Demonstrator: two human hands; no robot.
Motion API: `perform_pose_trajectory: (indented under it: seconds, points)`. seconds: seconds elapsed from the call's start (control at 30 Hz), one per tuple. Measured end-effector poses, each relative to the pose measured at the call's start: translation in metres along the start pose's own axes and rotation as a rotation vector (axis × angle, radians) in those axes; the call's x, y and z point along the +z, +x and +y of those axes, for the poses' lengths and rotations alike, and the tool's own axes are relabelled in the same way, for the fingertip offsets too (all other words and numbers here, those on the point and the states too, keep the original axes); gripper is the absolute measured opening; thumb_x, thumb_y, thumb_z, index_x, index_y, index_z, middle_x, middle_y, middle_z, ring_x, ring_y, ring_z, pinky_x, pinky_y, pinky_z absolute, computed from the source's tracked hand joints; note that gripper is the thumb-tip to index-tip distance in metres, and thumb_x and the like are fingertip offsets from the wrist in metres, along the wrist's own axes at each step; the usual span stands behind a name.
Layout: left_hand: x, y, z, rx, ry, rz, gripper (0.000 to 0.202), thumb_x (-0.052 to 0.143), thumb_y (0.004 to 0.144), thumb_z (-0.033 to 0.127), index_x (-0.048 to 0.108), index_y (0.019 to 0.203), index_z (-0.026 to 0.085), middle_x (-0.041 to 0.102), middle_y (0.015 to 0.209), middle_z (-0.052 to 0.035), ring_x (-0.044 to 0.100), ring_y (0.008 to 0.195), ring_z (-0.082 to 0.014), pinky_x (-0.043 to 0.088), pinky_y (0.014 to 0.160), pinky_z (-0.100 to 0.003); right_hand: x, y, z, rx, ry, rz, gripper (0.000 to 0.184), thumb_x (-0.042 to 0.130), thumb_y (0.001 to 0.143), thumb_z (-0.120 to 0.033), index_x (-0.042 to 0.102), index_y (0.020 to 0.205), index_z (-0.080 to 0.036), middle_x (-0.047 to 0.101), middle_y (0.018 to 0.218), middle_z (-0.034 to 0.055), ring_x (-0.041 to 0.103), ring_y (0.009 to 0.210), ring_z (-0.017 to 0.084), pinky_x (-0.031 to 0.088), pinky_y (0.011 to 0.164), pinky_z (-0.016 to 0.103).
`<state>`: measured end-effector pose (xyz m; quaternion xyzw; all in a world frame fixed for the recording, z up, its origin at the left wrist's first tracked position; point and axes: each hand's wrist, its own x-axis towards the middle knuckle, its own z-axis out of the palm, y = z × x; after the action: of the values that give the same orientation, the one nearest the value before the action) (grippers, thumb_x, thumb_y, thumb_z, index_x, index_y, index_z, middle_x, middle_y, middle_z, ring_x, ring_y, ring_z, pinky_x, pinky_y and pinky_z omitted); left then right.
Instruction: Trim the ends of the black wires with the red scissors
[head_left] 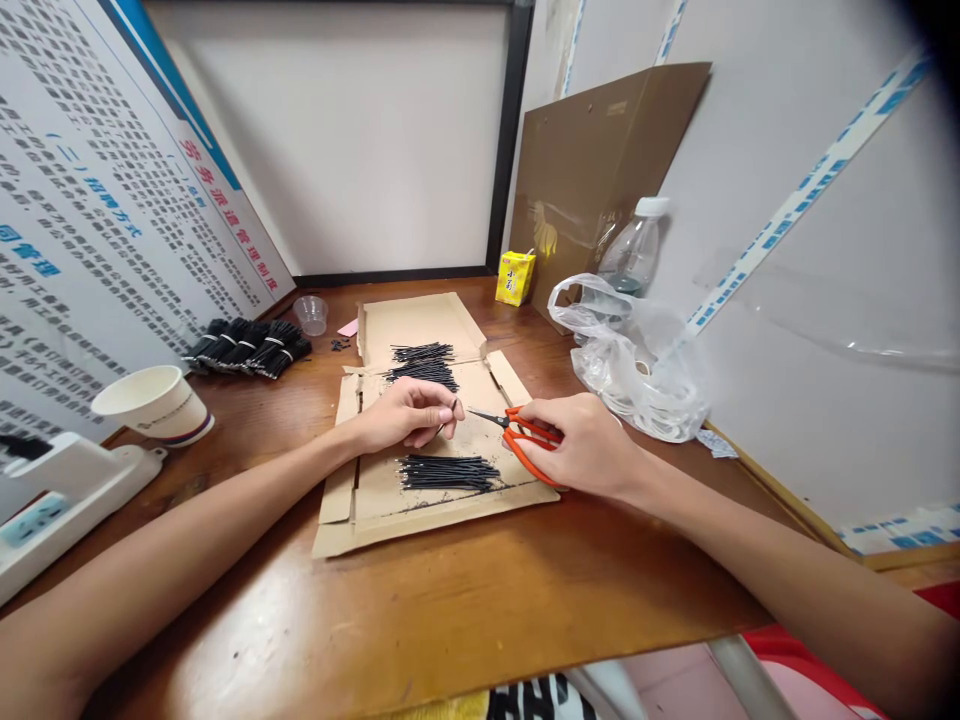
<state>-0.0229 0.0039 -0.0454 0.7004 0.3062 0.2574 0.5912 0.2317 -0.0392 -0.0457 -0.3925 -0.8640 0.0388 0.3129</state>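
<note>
My left hand (pixel 421 412) is closed in a pinch on a short black wire (pixel 454 405), most of which the fingers hide. Facing it from the right, my right hand (pixel 589 445) grips orange-handled scissors (pixel 531 440). Their dark pointed tips aim at the left fingertips, a little apart from them. Below both hands, a bundle of black wires (pixel 448 473) lies on a flattened cardboard sheet (pixel 420 508). Behind my left hand, more black wires (pixel 424 365) are spread on the same cardboard. Small dark scraps dot its surface.
At left stand a paper cup (pixel 157 400), a power strip (pixel 82 500), tied black wire bundles (pixel 244 345) and a clear plastic cup (pixel 310 315). A yellow drink carton (pixel 514 278), a plastic bottle (pixel 636 245) and a plastic bag (pixel 637 370) stand at right, by the wall.
</note>
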Motion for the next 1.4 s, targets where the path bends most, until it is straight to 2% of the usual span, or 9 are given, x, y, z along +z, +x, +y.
perform_pose_trajectory:
  seconds: [0.17,0.3,0.47,0.67,0.9,1.07,1.4]
  points:
    - [0.004,0.0,0.002,0.007,0.048,0.005,0.019,0.059,0.088,0.029,0.063,0.087,0.011,0.062,0.069,-0.0016,0.043,0.04,-0.0032,0.032,0.036,-0.016,0.011,-0.001,-0.001,-0.005,-0.01,0.059,0.02,0.054,0.081,-0.026,0.07,0.077,-0.014,0.061,0.053,0.0015,0.047,0.045,0.01,0.029,0.049,0.023]
    - [0.006,-0.001,0.001,0.018,0.061,0.052,0.019,0.059,0.088,0.03,0.063,0.088,0.011,0.061,0.065,-0.0002,0.042,0.038,-0.003,0.031,0.034,-0.015,0.012,-0.002,0.0,-0.018,-0.028,0.054,0.022,0.053,0.083,-0.029,0.069,0.076,-0.015,0.059,0.052,0.0008,0.045,0.044,0.01,0.03,0.049,0.023]
    - [0.007,-0.002,0.001,0.018,0.1,0.057,0.019,0.061,0.086,0.029,0.065,0.088,0.011,0.062,0.065,-0.0009,0.045,0.038,-0.0029,0.032,0.034,-0.013,0.012,-0.003,0.001,-0.019,-0.033,0.094,0.021,0.055,0.084,-0.029,0.068,0.076,-0.014,0.062,0.055,0.0019,0.046,0.045,0.01,0.03,0.049,0.024]
    - [0.007,-0.001,0.0,0.03,0.084,0.056,0.019,0.064,0.084,0.029,0.067,0.088,0.01,0.064,0.065,-0.002,0.046,0.038,-0.0034,0.033,0.033,-0.013,0.011,-0.003,-0.004,-0.006,-0.024,0.041,0.022,0.053,0.083,-0.028,0.069,0.078,-0.015,0.057,0.05,-0.0004,0.047,0.045,0.01,0.028,0.051,0.025]
    - [0.009,-0.001,0.0,0.039,0.039,0.068,0.019,0.068,0.08,0.03,0.066,0.081,0.011,0.064,0.064,-0.0018,0.047,0.039,-0.0039,0.037,0.035,-0.014,0.013,-0.004,-0.006,0.02,-0.027,0.001,0.02,0.052,0.08,-0.028,0.067,0.071,-0.015,0.054,0.049,-0.0009,0.046,0.045,0.01,0.026,0.051,0.025]
    - [0.009,-0.001,-0.001,0.044,0.029,0.065,0.019,0.068,0.081,0.029,0.066,0.08,0.01,0.065,0.066,-0.0029,0.048,0.041,-0.0044,0.04,0.036,-0.015,0.015,-0.005,-0.005,0.012,-0.018,-0.005,0.023,0.051,0.081,-0.029,0.064,0.069,-0.015,0.055,0.052,0.0006,0.044,0.045,0.01,0.026,0.05,0.025]
    - [0.009,-0.001,-0.001,0.053,0.032,0.053,0.018,0.065,0.083,0.027,0.064,0.082,0.01,0.064,0.066,-0.0025,0.052,0.043,-0.0054,0.042,0.038,-0.015,0.017,-0.005,-0.007,0.015,-0.001,-0.005,0.024,0.05,0.083,-0.029,0.066,0.074,-0.014,0.06,0.055,0.0027,0.049,0.047,0.012,0.028,0.051,0.025]
